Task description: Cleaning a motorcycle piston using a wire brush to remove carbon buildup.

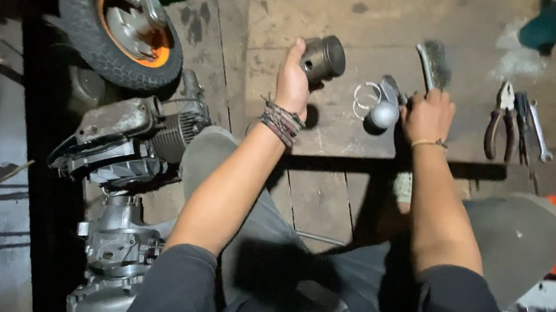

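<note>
piston (324, 58) in left hand (294, 84), wire brush (434, 67) in right hand (427, 116).

Dim light — brightest on the central boards, murky left edge, soft, wide-angle bend.

Dim light falls on a worn wooden plank floor (332, 196) with a raised board (385, 23).

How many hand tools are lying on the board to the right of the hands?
3: pliers nearest the right hand, a dark tool beside them, then a wrench. More may hide in shadow.
</note>
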